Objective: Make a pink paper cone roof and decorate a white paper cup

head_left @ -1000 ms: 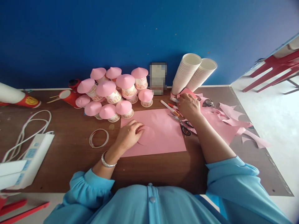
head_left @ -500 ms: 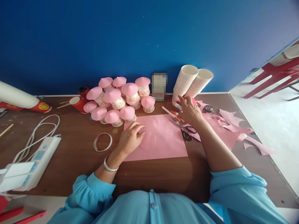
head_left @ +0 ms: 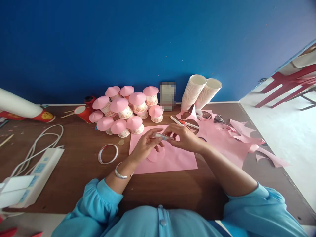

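Note:
My left hand [head_left: 145,142] and my right hand [head_left: 185,138] meet over the pink paper sheet [head_left: 179,161], both closed on a small white tube [head_left: 160,135] with a bluish mark. Its label is too small to read. A round pink piece [head_left: 156,156] lies on the sheet beneath my left fingers. Just behind my right hand lie a white-and-orange marker [head_left: 189,124] and a white pen-like stick [head_left: 176,120]. The scissors are mostly hidden under my right hand. Several paper cups topped with pink cones [head_left: 118,105] stand behind my left hand.
Two stacks of white paper cups [head_left: 194,92] lean against the blue wall. Pink paper scraps [head_left: 227,144] spread across the right side. A roll of tape [head_left: 108,154] lies left of the sheet. Farther left are a power strip [head_left: 40,174], cables and a red cup [head_left: 84,113].
My right hand has come back from near the cup stacks to the middle with the white tube. My left hand has lifted and moved slightly right, now gripping the tube too.

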Tool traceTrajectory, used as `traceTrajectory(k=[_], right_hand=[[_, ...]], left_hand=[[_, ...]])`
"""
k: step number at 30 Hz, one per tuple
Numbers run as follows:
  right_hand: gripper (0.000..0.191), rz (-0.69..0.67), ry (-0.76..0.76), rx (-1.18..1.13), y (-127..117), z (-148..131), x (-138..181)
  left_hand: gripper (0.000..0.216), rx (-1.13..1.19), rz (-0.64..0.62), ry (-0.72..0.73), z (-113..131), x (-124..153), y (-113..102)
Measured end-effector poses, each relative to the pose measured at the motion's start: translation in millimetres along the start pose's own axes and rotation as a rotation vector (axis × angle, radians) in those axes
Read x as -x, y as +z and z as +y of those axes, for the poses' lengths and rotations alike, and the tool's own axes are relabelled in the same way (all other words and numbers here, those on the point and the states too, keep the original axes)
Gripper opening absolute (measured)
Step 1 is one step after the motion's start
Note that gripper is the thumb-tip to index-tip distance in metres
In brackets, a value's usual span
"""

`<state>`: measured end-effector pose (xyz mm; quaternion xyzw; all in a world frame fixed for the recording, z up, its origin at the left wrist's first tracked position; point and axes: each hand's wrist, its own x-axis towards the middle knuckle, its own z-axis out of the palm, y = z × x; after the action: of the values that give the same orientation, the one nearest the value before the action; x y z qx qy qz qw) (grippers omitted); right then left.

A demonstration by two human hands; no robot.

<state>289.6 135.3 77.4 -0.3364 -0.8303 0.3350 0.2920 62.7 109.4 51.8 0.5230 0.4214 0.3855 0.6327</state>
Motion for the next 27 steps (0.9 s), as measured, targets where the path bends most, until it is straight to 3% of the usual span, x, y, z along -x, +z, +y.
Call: traceTrajectory(k=[3, 6, 9, 16, 27], right_hand=[[0.031, 0.02, 0.017, 0.162, -0.4, 10.7, -13.1], [0.049, 0.122, 0.216, 0.736, -13.7, 32.9, -35.0], [0.061, 0.084, 0.283, 1.02, -26.7, 52.2, -58.4], [0.073, -0.011, 0.316, 1.144, -30.9, 66.6, -75.8], [0.068, -0.032, 0.312, 1.113, -29.9, 62.8, -73.5]], left_hand=[[0.043, -0.012, 0.088, -0.012, -2.4, -0.1, -2.5], [0.041, -0.049, 0.144, -0.013, -5.0, 3.6, -7.1], [0.041, -0.065, 0.165, -0.012, -8.6, 7.4, -10.4], [0.039, -0.099, 0.181, -0.014, -15.4, 10.3, -15.4], [0.038, -0.107, 0.18, -0.025, -13.0, 9.9, -13.9]])
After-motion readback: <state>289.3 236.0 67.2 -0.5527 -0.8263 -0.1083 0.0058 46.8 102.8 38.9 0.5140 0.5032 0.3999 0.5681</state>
